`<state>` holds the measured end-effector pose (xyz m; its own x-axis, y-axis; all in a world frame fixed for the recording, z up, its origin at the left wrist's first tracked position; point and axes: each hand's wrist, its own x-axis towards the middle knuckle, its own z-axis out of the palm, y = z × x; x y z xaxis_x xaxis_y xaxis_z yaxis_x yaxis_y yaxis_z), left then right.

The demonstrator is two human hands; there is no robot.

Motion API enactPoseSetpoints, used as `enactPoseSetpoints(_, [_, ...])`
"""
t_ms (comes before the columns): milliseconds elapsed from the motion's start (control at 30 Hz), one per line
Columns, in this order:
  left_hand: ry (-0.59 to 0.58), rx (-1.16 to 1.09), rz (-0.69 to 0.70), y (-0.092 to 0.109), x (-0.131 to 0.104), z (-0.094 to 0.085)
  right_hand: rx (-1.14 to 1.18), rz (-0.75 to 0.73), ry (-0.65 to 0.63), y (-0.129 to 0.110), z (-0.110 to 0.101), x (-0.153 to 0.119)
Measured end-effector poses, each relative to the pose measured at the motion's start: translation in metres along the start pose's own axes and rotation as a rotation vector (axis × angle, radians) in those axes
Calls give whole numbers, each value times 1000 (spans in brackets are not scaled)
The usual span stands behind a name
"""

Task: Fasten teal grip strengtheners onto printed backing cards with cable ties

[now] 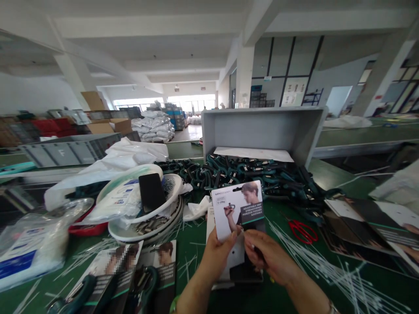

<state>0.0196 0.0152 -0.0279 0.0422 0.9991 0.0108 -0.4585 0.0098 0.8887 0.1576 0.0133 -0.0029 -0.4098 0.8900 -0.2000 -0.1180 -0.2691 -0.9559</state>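
Note:
A printed cardboard card (225, 218) stands upright near the middle of the table, with a hand and a grip tool pictured on it. My left hand (218, 253) is closed on its lower left side, thumb on the front. At the card's lower right is my right hand (266, 253), its fingers pinched together; whatever they hold is too small to make out. More card stock shows behind and below the hands. Beyond the card lies a large heap of dark green hand grips (235, 168), spilling from a grey crate (262, 126) tipped on its side.
Red scissors (303, 231) and white zip ties (324, 270) lie at right, beside stacked cards (369, 226). White bowls (176, 187) with metal parts and a black phone (152, 192) stand left. Cards with grips (111, 279) lie front left, near plastic bags (32, 248).

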Motion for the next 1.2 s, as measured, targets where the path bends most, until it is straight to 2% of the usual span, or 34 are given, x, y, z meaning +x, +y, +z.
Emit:
enactPoseSetpoints(100, [33, 54, -24, 1, 2, -1, -111, 58, 59, -1, 2, -2])
enactPoseSetpoints(167, [62, 87, -8, 5, 2, -1, -309, 25, 140, -2, 3, -4])
enactPoseSetpoints(333, [145, 123, 7, 13, 1, 0, -963, -359, 370, 5, 6, -11])
enactPoseSetpoints(400, [155, 89, -18, 13, 1, 1, -1075, -440, 416, 10, 7, -10])
enactPoseSetpoints(500, [154, 33, -22, 12, 1, 3, -1117, -475, 469, 16, 8, -7])
enactPoseSetpoints(600, [153, 8, 4, 10, 0, 4, -1093, -486, 474, 15, 7, -4])
enactPoseSetpoints(667, [140, 14, 0, 10, -1, 4, -1010, -444, 428, 11, 7, -4])
enactPoseSetpoints(733, [120, 30, -10, 10, -2, 4, -815, -292, 342, 6, 7, -3])
enactPoseSetpoints(800, [114, 42, -31, 10, -3, 4, -516, -88, 264, 2, 7, -2])
enactPoseSetpoints(867, [109, 45, -59, 10, -4, 6, -217, 54, 227, 0, 9, 0])
enactPoseSetpoints(1000, [84, 58, -53, 10, -5, 7, 114, 108, 222, 0, 18, 2])
enactPoseSetpoints(1100, [90, 69, -52, 9, -4, 3, 155, 105, 195, 0, 19, -1])
enactPoseSetpoints(1167, [101, 35, -68, 10, -2, -3, 55, 86, 167, -4, 11, -3])
enactPoseSetpoints(1200, [101, 3, -82, 11, -1, -6, -23, 32, 201, -7, 3, -4])
